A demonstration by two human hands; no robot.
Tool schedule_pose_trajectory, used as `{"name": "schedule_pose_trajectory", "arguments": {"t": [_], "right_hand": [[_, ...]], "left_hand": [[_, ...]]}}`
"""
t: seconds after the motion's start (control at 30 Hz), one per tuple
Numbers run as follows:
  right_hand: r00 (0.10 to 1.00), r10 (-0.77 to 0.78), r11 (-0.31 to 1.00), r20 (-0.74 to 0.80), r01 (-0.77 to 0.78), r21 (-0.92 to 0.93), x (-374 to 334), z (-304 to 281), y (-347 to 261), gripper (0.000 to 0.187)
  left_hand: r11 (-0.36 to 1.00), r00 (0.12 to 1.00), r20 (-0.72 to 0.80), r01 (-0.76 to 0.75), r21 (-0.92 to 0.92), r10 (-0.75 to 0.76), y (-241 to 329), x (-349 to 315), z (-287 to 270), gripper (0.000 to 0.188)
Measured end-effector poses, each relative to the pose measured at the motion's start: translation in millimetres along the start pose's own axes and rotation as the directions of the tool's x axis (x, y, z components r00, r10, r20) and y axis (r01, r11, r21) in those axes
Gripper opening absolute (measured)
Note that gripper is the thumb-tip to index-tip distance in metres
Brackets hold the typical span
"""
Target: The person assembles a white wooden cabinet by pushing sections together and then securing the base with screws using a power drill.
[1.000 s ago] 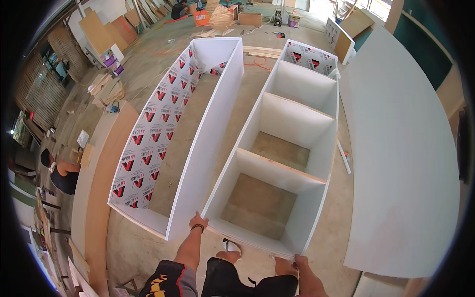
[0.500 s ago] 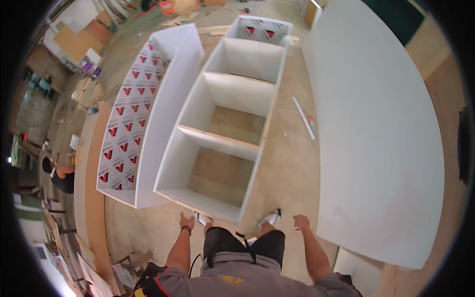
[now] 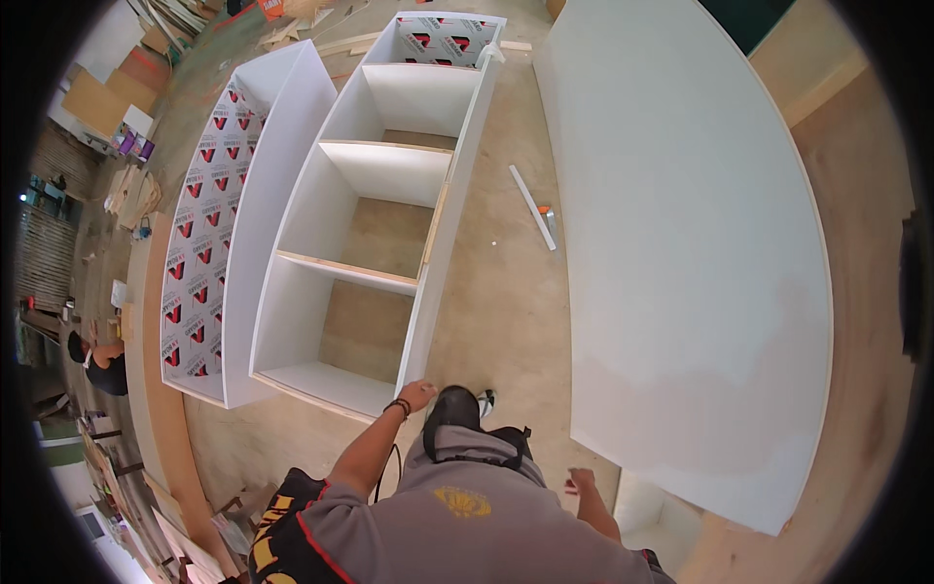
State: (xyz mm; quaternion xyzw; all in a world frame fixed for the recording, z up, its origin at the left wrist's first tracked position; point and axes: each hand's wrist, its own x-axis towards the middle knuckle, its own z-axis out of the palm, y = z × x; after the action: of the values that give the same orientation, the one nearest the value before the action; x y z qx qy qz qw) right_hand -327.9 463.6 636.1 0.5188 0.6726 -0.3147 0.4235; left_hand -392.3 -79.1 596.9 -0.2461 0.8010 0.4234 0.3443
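Note:
A long white cabinet carcass (image 3: 311, 234) with cross partitions lies on the floor ahead of me, its bays facing up. My left hand (image 3: 416, 394) hangs beside its near right corner, fingers loosely bent and nothing seen in them. Whether it touches the corner I cannot tell. Held low by my right side, my right hand (image 3: 581, 481) has its fingers apart and carries nothing. It is nearest to the lower corner of a big white panel (image 3: 691, 292). My legs stand between the carcass and that panel.
Left of the carcass lies another white box (image 3: 277, 165) with a printed inner sheet. A white strip (image 3: 531, 206) and an orange-and-white tool (image 3: 547, 216) rest on the floor right of the carcass. At far left a person (image 3: 102, 360) sits beyond a long wooden board (image 3: 161, 389).
I have stepped forward and to the right, so both carcasses sit further left in view. My left hand has come up to the near corner of the partitioned carcass; my right hand has dropped lower.

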Motion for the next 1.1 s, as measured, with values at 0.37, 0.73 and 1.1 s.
{"name": "schedule_pose_trajectory", "arguments": {"t": [0.37,0.73,1.1], "right_hand": [[0.861,-0.509,0.86,-0.003,0.508,0.047,6.9,-25.2,-422.1,0.027],[0.926,-0.372,0.915,0.056,0.356,0.189,-9.0,-69.2,-678.1,0.031],[0.921,-0.35,0.842,0.17,0.389,-0.374,109.0,-96.2,-994.3,0.026]], "left_hand": [[0.904,0.906,0.144,0.362,0.226,-0.399,53.8,126.0,-37.4,0.033],[0.967,0.966,-0.233,-0.051,0.248,0.111,339.1,429.4,-329.5,0.039],[0.984,0.946,-0.297,-0.082,0.159,0.127,634.9,664.1,-480.3,0.04]]}}
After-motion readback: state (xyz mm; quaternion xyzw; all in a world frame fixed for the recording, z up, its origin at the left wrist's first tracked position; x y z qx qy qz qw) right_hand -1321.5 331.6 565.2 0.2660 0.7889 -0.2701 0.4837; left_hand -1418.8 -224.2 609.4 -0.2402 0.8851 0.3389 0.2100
